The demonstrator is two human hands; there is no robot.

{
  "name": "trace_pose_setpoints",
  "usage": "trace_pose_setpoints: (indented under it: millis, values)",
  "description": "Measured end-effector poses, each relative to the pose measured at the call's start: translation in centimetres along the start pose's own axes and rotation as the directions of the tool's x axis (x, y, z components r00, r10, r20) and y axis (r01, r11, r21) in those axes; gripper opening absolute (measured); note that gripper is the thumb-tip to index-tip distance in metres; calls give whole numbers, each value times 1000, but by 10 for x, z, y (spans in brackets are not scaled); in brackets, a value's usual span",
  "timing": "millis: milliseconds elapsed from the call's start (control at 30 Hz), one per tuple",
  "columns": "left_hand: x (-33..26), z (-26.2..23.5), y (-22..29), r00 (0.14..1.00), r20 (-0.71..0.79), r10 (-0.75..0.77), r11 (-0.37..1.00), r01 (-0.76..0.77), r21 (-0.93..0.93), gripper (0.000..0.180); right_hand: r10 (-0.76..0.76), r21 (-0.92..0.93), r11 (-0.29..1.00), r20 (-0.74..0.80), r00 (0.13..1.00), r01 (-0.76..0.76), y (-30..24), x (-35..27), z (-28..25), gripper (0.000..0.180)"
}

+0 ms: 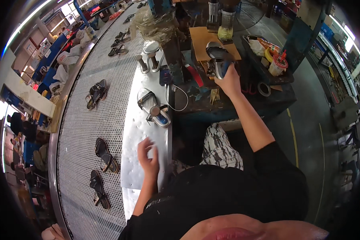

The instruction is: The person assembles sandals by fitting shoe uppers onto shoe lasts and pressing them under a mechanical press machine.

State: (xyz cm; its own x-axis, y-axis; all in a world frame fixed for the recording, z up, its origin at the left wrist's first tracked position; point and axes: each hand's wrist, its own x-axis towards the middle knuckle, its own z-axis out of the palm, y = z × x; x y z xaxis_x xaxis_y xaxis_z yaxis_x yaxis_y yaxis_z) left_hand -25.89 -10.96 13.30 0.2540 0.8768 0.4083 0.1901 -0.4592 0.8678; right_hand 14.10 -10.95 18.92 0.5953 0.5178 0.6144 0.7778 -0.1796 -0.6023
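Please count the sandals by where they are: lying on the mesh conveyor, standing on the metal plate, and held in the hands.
Sandals on the mesh conveyor, nearest ones: 3
Sandals on the metal plate: 1
Sandals in the right hand: 1
Sandals in the left hand: 0
Total: 5

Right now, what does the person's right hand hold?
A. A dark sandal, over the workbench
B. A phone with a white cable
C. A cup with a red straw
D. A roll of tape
A: the right hand grips a dark sandal above the workbench, while the phone, the cup and the tape roll lie untouched, and the left hand is empty over the metal sheet.
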Motion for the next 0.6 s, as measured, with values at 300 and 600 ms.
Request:
trace_pose_setpoints:
  millis: [300, 600]
  values:
    - [-46, -67, -70, 987, -151, 64, 751, 52, 658, 54, 113, -333, 942, 226, 968, -32, 35, 56, 43, 88]
    - [-26, -62, -53, 974, -194, -113, 719, 215, 661, 48, -182, -26, 983, 29, 983, 183, 94, 107, 27, 51]
